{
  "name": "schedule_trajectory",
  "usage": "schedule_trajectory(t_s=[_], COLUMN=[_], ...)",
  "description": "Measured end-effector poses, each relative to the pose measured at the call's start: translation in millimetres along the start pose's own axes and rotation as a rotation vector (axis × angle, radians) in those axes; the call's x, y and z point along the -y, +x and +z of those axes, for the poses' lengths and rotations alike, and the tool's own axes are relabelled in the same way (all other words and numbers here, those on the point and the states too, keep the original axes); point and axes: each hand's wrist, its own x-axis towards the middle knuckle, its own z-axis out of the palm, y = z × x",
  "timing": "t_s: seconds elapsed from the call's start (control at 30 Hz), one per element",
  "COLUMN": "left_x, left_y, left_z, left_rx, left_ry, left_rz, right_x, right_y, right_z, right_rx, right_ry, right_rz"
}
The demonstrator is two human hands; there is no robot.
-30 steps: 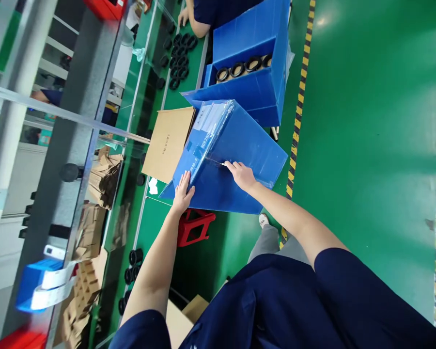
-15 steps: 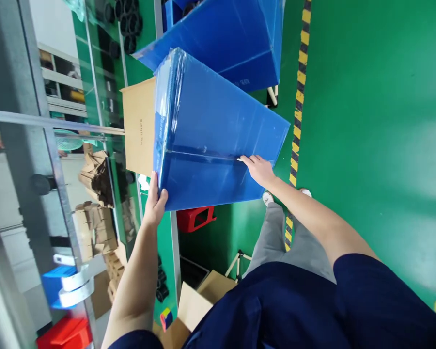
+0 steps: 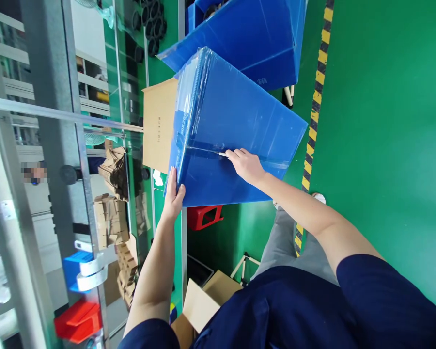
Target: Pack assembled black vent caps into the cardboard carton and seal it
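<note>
A large blue corrugated plastic box [image 3: 240, 116] lies in front of me, with clear tape along its left edge and a seam across its upper face. My left hand [image 3: 174, 196] grips its lower left corner, thumb on the face and fingers along the taped side. In my right hand [image 3: 246, 166] is a thin pale pointed tool [image 3: 223, 154], its tip on the seam. The rest of that tool is hidden in the closed fingers, so its exact kind cannot be made out.
Behind stands another blue box [image 3: 236, 43]. A brown cardboard sheet [image 3: 160, 126] adjoins the left side. Below are a red stool [image 3: 205, 216] and an open carton [image 3: 199, 303]. Tape rolls [image 3: 91, 275] and a red bin [image 3: 78, 320] are at left. Striped floor tape [image 3: 316, 102] runs at right.
My right hand has slid left along the seam with the pale tool, closer to my left hand. The left hand keeps its grip on the corner. The whole view has shifted slightly.
</note>
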Motion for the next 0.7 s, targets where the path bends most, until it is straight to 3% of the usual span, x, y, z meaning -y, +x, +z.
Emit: schedule_trajectory(t_s=[0.43, 0.7], left_x=[-1, 1], left_y=[1, 2], left_z=[-1.6, -1.4], left_rx=[0.018, -0.001], left_ry=[0.023, 0.017], left_rz=[0.048, -0.029], right_x=[-34, -74], right_y=[-9, -38], right_z=[-11, 13], right_rx=[0.093, 0.161], right_ry=[-0.045, -0.071], right_rz=[-0.038, 0.026])
